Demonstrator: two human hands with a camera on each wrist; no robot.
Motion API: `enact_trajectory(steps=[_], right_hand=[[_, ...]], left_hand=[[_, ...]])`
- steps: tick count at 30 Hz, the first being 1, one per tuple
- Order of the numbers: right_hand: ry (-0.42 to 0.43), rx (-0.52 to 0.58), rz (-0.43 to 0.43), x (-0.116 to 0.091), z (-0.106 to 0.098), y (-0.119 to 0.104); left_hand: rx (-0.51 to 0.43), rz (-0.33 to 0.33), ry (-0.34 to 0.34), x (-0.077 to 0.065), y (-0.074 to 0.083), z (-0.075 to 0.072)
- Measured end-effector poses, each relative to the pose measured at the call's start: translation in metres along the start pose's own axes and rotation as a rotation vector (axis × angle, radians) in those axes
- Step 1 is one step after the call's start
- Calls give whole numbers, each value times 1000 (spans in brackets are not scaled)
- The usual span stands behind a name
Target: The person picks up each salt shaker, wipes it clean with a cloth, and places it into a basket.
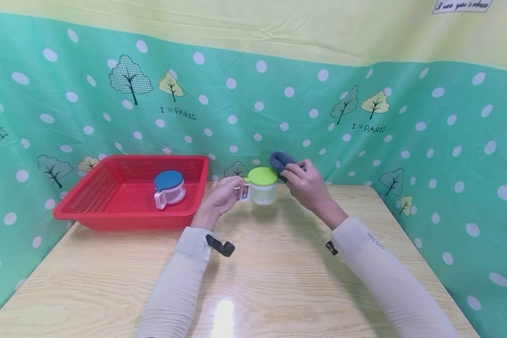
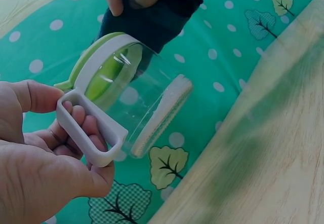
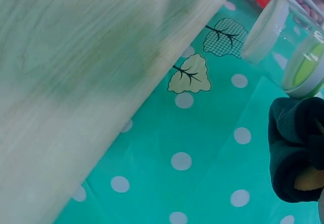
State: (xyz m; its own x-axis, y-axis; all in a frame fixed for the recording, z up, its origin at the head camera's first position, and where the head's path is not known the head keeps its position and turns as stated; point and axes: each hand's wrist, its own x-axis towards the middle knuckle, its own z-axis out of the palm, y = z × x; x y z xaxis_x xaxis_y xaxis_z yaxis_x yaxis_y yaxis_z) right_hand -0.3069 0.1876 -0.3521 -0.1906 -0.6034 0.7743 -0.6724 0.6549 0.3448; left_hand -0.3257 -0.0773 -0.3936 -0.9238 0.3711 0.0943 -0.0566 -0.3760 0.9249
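Note:
A clear seasoning jar (image 1: pixel 263 193) with a lime-green lid (image 1: pixel 263 176) and a white handle is held up above the table. My left hand (image 1: pixel 225 195) grips its handle, the thumb at the lid's tab, as the left wrist view (image 2: pixel 45 148) shows close up. In my right hand (image 1: pixel 307 184) is a bunched dark blue cloth (image 1: pixel 280 161), held against or very near the lid's right side. The right wrist view shows the folded cloth (image 3: pixel 291 148) beside the jar's lid end, with most of that hand out of frame.
On the left of the wooden table (image 1: pixel 270 272) stands a red plastic basket (image 1: pixel 126 220). A second jar (image 1: pixel 169 188) with a blue lid and pale handle sits in it. A green dotted curtain (image 1: pixel 253 103) hangs behind and along the sides.

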Motion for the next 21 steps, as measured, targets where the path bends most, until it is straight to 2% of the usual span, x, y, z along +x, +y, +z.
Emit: enact_trajectory(steps=[6,17,21], right_hand=[[-17,-49,-140,3,-4,-7],[-117,-118,-310,1,-22,-25],[-152,-156,-370,2,-30,-32]], left_hand=[[-3,-7,16,1,-1,0],[8,-10,58,3,-2,-1],[37,-6,54,3,-3,-2]])
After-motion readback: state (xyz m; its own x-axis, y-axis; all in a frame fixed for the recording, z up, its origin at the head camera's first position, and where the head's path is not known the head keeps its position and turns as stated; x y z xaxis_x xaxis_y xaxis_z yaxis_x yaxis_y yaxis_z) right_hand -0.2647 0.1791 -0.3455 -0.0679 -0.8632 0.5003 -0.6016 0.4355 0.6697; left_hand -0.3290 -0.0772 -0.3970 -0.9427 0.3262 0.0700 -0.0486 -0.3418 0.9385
